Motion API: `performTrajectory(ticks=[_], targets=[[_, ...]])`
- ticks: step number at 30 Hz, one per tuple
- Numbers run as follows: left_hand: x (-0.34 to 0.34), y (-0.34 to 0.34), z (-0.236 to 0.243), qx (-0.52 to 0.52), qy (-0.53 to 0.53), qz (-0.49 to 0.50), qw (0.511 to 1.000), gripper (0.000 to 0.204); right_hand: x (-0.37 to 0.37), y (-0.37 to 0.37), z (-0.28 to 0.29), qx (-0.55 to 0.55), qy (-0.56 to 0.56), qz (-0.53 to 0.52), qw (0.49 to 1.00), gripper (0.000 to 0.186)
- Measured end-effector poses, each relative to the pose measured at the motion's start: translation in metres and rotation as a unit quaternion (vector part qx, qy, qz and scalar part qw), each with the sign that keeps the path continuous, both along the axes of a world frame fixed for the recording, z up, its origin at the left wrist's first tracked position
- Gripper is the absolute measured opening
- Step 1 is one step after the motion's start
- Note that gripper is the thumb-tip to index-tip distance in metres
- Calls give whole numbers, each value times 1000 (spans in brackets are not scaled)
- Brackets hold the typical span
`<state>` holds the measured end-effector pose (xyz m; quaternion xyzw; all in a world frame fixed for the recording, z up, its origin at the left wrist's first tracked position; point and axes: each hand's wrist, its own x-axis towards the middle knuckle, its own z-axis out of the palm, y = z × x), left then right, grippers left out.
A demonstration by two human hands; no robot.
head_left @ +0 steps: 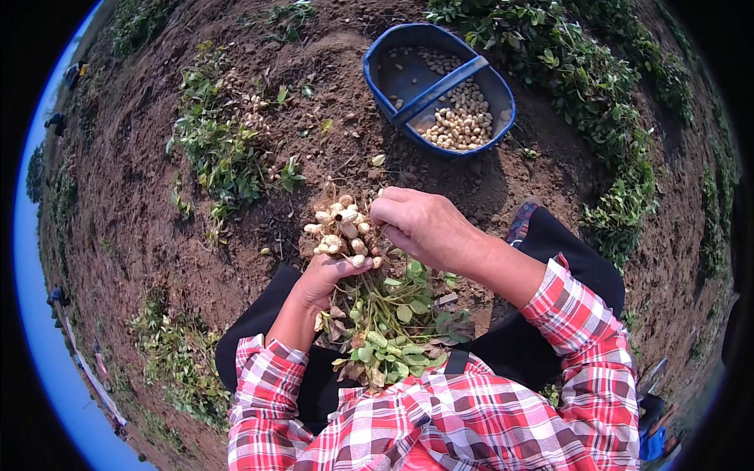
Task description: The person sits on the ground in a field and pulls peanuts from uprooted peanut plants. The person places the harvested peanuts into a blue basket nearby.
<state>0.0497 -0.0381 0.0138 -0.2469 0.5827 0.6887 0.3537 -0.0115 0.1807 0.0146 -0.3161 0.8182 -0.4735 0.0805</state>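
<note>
My left hand (328, 276) is closed round the stems of a peanut plant (393, 314), just under its bunch of pods. The pale peanut pods (345, 228) cluster above that hand, roots upward, while the green leaves hang down toward my lap. At the right side of the bunch, my right hand (420, 228) is closed with its fingertips pinched together. A small pale pod shows at those fingertips, partly hidden by the fingers. Beyond my hands stands a blue basket (377, 90) with a handle across it, holding many loose peanuts (459, 122).
Pulled peanut plants (224, 153) lie on the brown soil (314, 118) to the left, and more (177, 365) lie nearer. A long row of leafy plants (605, 102) runs down the right. One loose pod (378, 160) rests on the ground near the basket. Several distant people appear at the left rim.
</note>
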Motion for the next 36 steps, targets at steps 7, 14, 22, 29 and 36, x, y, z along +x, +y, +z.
performTrajectory(ticks=[7, 14, 22, 29, 36], targets=[[1, -6, -11, 9, 9, 31, 999, 48, 3, 4, 0, 76, 25, -104, 991, 10], [-4, 3, 1, -28, -40, 69, 996, 41, 23, -3, -2, -105, -373, -29, 921, 27], [0, 3, 0, -20, -12, 92, 995, 36, 23, -14, -5, -73, -255, -31, 964, 17], [2, 6, 2, 43, -45, 112, 992, 35, 23, -13, 0, -125, -383, -39, 914, 12], [2, -3, -9, 30, -55, 107, 992, 35, 40, -15, -16, -109, -339, -32, 934, 26]])
